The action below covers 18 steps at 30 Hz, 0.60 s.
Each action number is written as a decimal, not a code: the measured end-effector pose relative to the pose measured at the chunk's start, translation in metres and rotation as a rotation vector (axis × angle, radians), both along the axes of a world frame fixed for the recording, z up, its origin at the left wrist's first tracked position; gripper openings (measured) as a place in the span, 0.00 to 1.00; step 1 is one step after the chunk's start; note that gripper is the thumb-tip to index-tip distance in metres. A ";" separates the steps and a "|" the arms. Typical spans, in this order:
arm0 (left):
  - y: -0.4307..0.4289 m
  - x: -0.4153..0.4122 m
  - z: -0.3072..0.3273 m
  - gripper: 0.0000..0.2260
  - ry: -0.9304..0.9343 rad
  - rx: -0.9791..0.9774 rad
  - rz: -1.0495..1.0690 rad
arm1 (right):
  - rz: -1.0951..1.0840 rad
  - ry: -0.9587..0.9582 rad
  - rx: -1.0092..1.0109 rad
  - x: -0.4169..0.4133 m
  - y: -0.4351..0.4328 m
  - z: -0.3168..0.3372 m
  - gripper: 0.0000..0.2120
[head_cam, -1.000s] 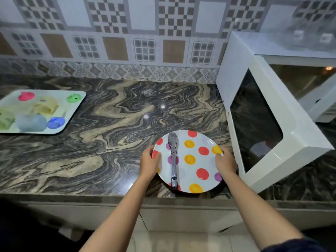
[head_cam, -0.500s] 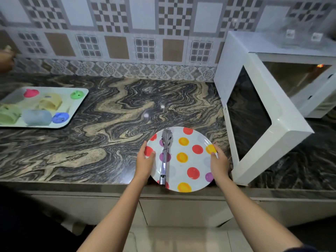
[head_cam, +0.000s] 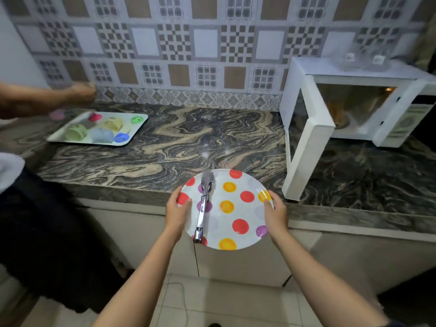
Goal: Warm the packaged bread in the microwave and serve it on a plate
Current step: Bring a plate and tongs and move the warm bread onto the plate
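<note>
A white plate point(head_cam: 236, 210) with red, yellow and purple dots is lifted off the counter, partly past its front edge. My left hand point(head_cam: 177, 210) grips its left rim and my right hand point(head_cam: 276, 214) grips its right rim. Metal tongs point(head_cam: 204, 204) lie lengthwise on the plate's left half. The white microwave point(head_cam: 354, 109) stands at the right with its door point(head_cam: 306, 147) swung open toward me. Something orange-brown shows blurred inside the cavity; I cannot tell what it is.
The marbled dark counter point(head_cam: 188, 147) runs across the view. A white tray point(head_cam: 139, 125) with several pastel cups sits at the back left, where another person's arm point(head_cam: 44, 100) reaches over it. The open door juts over the counter right of the plate.
Both hands have lifted the plate with the tongs off the counter and drawn it toward me. The view pulled back. Another person's arm came in over the tray.
</note>
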<state>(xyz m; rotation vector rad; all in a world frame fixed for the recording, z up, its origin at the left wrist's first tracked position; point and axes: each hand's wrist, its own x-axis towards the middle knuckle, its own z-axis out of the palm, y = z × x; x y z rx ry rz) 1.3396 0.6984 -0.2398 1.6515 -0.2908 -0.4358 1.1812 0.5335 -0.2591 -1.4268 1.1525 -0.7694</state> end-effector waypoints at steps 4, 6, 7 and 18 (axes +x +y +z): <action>0.020 -0.052 0.003 0.22 0.030 -0.038 -0.044 | -0.072 0.007 -0.040 -0.061 0.029 0.009 0.16; 0.021 -0.077 0.003 0.23 0.051 -0.064 -0.069 | -0.116 0.023 -0.065 -0.092 0.037 0.011 0.17; 0.019 -0.090 0.004 0.23 0.055 -0.080 -0.087 | -0.140 0.030 -0.076 -0.108 0.040 0.012 0.17; -0.050 -0.230 0.000 0.24 0.185 -0.150 -0.381 | -0.438 0.045 -0.123 -0.279 0.031 0.023 0.15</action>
